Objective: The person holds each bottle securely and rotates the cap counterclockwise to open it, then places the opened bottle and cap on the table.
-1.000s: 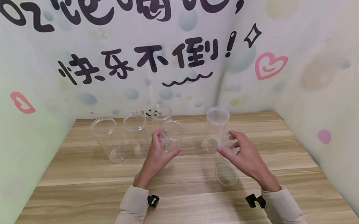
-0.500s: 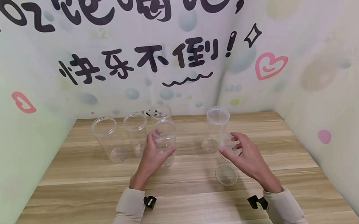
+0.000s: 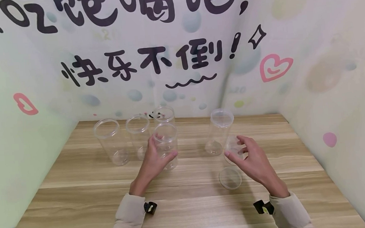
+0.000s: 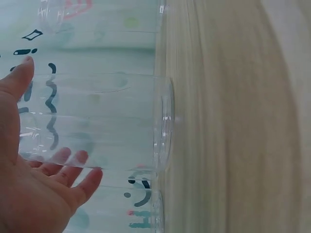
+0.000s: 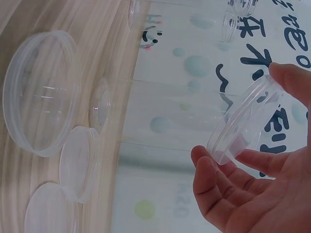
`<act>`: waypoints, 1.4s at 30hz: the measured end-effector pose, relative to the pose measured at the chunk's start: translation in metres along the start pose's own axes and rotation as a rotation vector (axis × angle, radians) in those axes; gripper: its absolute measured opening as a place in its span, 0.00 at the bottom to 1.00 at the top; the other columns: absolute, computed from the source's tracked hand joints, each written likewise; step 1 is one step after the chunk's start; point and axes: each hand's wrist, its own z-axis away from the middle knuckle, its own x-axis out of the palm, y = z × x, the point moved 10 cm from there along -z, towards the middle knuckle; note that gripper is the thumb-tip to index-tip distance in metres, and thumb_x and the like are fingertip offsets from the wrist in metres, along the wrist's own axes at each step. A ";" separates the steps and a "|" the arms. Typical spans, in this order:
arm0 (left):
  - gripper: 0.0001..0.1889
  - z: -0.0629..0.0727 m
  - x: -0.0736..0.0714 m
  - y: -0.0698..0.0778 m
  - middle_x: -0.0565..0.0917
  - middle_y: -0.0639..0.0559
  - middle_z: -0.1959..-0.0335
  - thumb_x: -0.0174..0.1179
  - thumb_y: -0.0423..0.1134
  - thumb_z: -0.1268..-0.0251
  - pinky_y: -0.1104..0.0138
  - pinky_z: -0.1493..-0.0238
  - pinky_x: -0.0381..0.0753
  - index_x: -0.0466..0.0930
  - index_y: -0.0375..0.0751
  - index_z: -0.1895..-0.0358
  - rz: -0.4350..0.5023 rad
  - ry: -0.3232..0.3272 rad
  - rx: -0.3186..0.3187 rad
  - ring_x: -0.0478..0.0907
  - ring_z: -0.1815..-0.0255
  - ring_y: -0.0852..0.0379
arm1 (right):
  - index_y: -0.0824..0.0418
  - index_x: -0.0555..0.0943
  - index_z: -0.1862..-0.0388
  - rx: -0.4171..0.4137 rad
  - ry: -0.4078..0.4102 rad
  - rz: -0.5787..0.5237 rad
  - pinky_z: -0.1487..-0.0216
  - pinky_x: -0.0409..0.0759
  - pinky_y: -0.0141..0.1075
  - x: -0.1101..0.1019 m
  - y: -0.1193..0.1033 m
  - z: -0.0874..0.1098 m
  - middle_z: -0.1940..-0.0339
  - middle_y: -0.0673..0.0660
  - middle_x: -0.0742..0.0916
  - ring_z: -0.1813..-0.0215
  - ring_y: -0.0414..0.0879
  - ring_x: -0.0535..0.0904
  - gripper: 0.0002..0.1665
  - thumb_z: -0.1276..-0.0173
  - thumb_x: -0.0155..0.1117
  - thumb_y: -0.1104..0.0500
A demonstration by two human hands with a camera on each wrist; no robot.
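Observation:
My left hand (image 3: 156, 157) curls round a clear plastic jar (image 3: 166, 146), thumb on its near right side and fingers behind. This jar stands upright without a lid, its base close to the tabletop in the left wrist view. On the right, my right hand (image 3: 251, 158) pinches a clear round lid (image 5: 245, 121) between thumb and fingers, tilted above the table. Left of that hand is another upright jar (image 3: 219, 132) with a whitish lid (image 3: 222, 118) on top. Below the right hand, a loose lid (image 3: 230, 178) lies flat; the right wrist view shows several lids (image 5: 80, 165) on the wood.
Three more clear jars without lids stand at the back left: a left one (image 3: 109, 143), a middle one (image 3: 138, 134) and one (image 3: 164, 113) behind the held jar. The wooden table (image 3: 81, 204) meets a printed backdrop (image 3: 118, 97) at its back edge.
My left hand has moved a little left with the jar, which now stands in front of the rear jar. My right hand has shifted slightly right and nearer, still pinching the lid.

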 end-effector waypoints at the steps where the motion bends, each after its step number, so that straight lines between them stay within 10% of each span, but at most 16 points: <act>1: 0.52 0.001 0.000 -0.003 0.66 0.34 0.32 0.75 0.50 0.48 0.44 0.29 0.61 0.50 0.38 0.27 -0.009 -0.012 -0.027 0.64 0.29 0.38 | 0.63 0.66 0.29 -0.001 0.000 0.000 0.55 0.80 0.47 0.000 0.000 0.000 0.39 0.62 0.77 0.48 0.57 0.80 0.45 0.35 0.66 0.38; 7: 0.59 0.010 0.002 -0.013 0.52 0.30 0.23 0.71 0.53 0.42 0.47 0.25 0.54 0.34 0.35 0.22 -0.034 -0.105 -0.153 0.51 0.22 0.37 | 0.64 0.66 0.29 0.001 -0.005 0.000 0.54 0.81 0.48 0.001 0.002 0.000 0.39 0.62 0.77 0.48 0.58 0.80 0.46 0.35 0.66 0.37; 13: 0.55 0.019 -0.001 -0.010 0.58 0.24 0.28 0.71 0.45 0.41 0.44 0.28 0.60 0.38 0.27 0.25 -0.130 -0.158 -0.205 0.59 0.26 0.33 | 0.64 0.66 0.29 0.005 -0.005 -0.003 0.55 0.81 0.47 0.001 0.004 -0.001 0.39 0.62 0.77 0.48 0.58 0.80 0.45 0.35 0.66 0.38; 19: 0.42 0.036 -0.006 -0.003 0.72 0.21 0.40 0.67 0.47 0.38 0.43 0.45 0.76 0.55 0.18 0.35 -0.432 -0.218 -0.292 0.76 0.44 0.29 | 0.64 0.66 0.29 0.008 -0.011 -0.001 0.55 0.81 0.49 0.002 0.007 -0.001 0.39 0.62 0.77 0.47 0.58 0.80 0.46 0.35 0.65 0.37; 25: 0.20 0.049 0.005 0.022 0.78 0.46 0.77 0.68 0.50 0.40 0.60 0.77 0.71 0.78 0.33 0.69 -0.617 -0.320 -0.255 0.73 0.78 0.52 | 0.66 0.66 0.29 0.008 -0.011 -0.002 0.56 0.81 0.46 0.002 0.010 0.000 0.39 0.64 0.77 0.48 0.58 0.80 0.46 0.34 0.66 0.38; 29: 0.20 0.054 0.029 0.034 0.71 0.55 0.82 0.68 0.50 0.40 0.67 0.80 0.63 0.75 0.37 0.77 -0.541 -0.428 -0.192 0.63 0.82 0.60 | 0.67 0.66 0.29 0.013 -0.005 0.002 0.57 0.81 0.46 0.002 0.014 0.001 0.40 0.65 0.77 0.48 0.58 0.80 0.46 0.34 0.66 0.39; 34: 0.27 0.050 0.058 0.039 0.86 0.43 0.58 0.68 0.49 0.38 0.59 0.61 0.80 0.77 0.32 0.44 -0.375 -0.502 -0.113 0.81 0.64 0.54 | 0.67 0.66 0.30 0.012 -0.001 0.005 0.57 0.81 0.46 0.003 0.017 0.001 0.41 0.66 0.78 0.49 0.59 0.81 0.45 0.34 0.66 0.40; 42: 0.39 0.035 0.087 0.048 0.72 0.40 0.33 0.67 0.49 0.36 0.49 0.39 0.75 0.60 0.39 0.27 -0.187 -0.464 -0.008 0.75 0.36 0.42 | 0.67 0.66 0.30 0.008 -0.006 0.019 0.57 0.82 0.47 0.004 0.021 0.003 0.41 0.67 0.78 0.49 0.59 0.81 0.45 0.34 0.66 0.40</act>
